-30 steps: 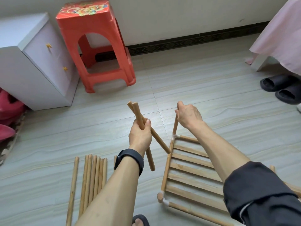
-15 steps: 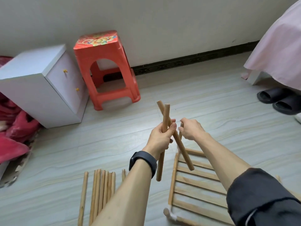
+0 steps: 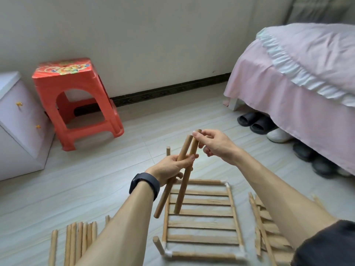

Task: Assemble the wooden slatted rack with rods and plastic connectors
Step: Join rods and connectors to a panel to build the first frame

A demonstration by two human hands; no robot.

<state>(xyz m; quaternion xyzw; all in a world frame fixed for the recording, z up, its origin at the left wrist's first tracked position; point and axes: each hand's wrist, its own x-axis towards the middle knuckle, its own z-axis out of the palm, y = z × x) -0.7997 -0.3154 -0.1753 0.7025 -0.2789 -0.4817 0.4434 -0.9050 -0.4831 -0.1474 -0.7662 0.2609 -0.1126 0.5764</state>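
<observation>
A pale tiled floor (image 3: 99, 181) with a faint wood-grain pattern carries everything. At bottom centre a slatted rack panel (image 3: 201, 225) lies flat, with white plastic connectors (image 3: 227, 184) at its corners and short rods (image 3: 158, 245) rising from its two left corners. Left of it, loose rods (image 3: 78, 240) lie side by side in a row. Right of it lies a second slatted panel (image 3: 269, 227), partly hidden. Farther back stand a red plastic stool (image 3: 76, 96), a white cabinet (image 3: 19, 135) beside it, and a pink-skirted bed (image 3: 288, 89) with slippers (image 3: 255, 121) along its edge.
</observation>
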